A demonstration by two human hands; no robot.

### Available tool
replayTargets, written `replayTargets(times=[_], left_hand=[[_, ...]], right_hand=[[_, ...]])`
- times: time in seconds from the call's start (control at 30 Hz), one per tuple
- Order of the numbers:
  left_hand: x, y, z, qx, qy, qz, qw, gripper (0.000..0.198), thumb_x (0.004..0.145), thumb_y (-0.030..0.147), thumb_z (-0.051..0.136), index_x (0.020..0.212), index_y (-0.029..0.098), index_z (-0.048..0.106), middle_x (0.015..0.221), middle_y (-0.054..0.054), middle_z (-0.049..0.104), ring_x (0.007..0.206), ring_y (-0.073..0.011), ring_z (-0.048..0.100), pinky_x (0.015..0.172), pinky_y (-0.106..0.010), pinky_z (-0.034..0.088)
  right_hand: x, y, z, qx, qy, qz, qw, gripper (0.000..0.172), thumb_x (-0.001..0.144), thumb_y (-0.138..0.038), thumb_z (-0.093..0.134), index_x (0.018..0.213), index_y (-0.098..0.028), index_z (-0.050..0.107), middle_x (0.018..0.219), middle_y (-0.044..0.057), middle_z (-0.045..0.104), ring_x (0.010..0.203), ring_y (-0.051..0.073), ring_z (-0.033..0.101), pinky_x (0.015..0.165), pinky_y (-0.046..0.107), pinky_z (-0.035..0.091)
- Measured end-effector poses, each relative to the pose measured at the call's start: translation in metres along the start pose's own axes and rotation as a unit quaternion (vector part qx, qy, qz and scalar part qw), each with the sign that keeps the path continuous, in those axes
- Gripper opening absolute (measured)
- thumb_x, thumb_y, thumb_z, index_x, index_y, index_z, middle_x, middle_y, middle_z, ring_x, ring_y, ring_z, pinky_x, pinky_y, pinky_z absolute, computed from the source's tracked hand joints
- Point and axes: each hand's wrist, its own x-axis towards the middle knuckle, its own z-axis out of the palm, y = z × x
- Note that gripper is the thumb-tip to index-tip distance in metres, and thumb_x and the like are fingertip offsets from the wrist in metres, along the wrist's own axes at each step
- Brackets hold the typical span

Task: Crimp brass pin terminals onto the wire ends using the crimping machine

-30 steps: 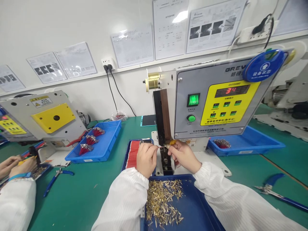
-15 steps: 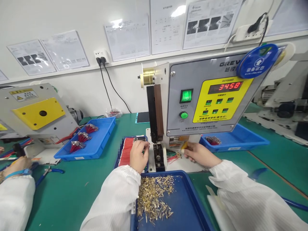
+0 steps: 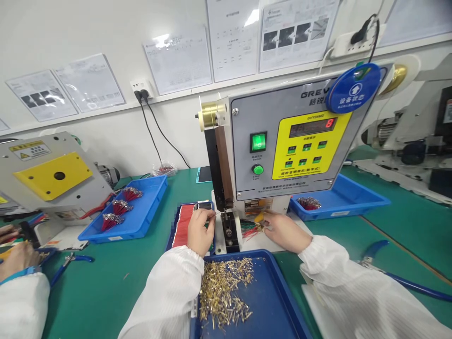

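My left hand (image 3: 200,233) is beside the black work head (image 3: 229,230) of a grey bench machine (image 3: 261,179). Thumb and forefinger are pinched together close to the head, and what they hold is too small to make out. Under that hand lie red wires (image 3: 182,226) in a small blue tray. To the right of the head, my right hand (image 3: 286,231) has its fingers closed at the metal ends of a bundle of red and green wires (image 3: 250,230). Something yellow (image 3: 259,217) shows at its fingertips. In front, gold-coloured pins (image 3: 226,287) lie heaped in a dark blue tray (image 3: 278,292).
Blue trays with bunches of red wires stand left (image 3: 144,212) and right (image 3: 353,200). Blue-handled pliers (image 3: 70,261) lie on the left; another blue-handled tool (image 3: 406,280) lies near my right sleeve. A co-worker's hand (image 3: 21,259) is at another machine (image 3: 56,174).
My right hand has moved left to the wire ends. My left hand stays near the head. The display went from 3458 to 8, and the view has shifted slightly.
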Motion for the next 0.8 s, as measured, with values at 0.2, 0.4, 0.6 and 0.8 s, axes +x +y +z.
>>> replayTargets(times=[0.2,0.4,0.6,0.8], left_hand=[[0.0,0.0,0.0,-0.005,-0.001,-0.007,1.0,0.011,0.088,0.018,0.05,0.087,0.019,0.061,0.086,-0.004,0.061,0.084,-0.0158,0.056,0.076,-0.029,0.048],[-0.001,0.001,0.0,-0.012,0.006,-0.006,1.0,0.011,0.088,0.018,0.051,0.086,0.019,0.062,0.085,-0.004,0.06,0.083,-0.0156,0.056,0.075,-0.029,0.047],[-0.003,-0.001,0.002,-0.016,0.007,-0.008,1.0,0.01,0.086,0.015,0.052,0.087,0.019,0.062,0.086,-0.003,0.06,0.085,-0.0161,0.057,0.077,-0.029,0.047],[-0.003,-0.001,0.002,-0.011,0.008,-0.006,1.0,0.011,0.085,0.013,0.053,0.086,0.02,0.062,0.085,-0.003,0.06,0.083,-0.0154,0.056,0.075,-0.028,0.047]], right_hand=[[0.002,0.001,0.004,-0.032,-0.026,0.015,0.999,0.027,0.08,-0.009,0.044,0.095,-0.014,0.067,0.094,0.011,0.069,0.082,0.024,0.064,0.07,0.03,0.044],[0.001,-0.002,-0.001,-0.017,0.024,0.012,0.999,0.026,0.08,-0.01,0.045,0.093,-0.017,0.067,0.096,0.009,0.068,0.083,0.022,0.064,0.071,0.029,0.045],[-0.014,-0.044,-0.011,0.01,-0.025,-0.06,0.998,0.026,0.09,-0.031,0.048,0.074,-0.019,0.065,0.068,0.004,0.066,0.063,0.019,0.061,0.057,0.027,0.04],[-0.037,-0.082,0.008,-0.037,-0.169,-0.153,0.973,0.017,0.077,-0.033,0.067,0.069,-0.019,0.062,0.067,0.003,0.067,0.063,0.022,0.063,0.056,0.028,0.036]])
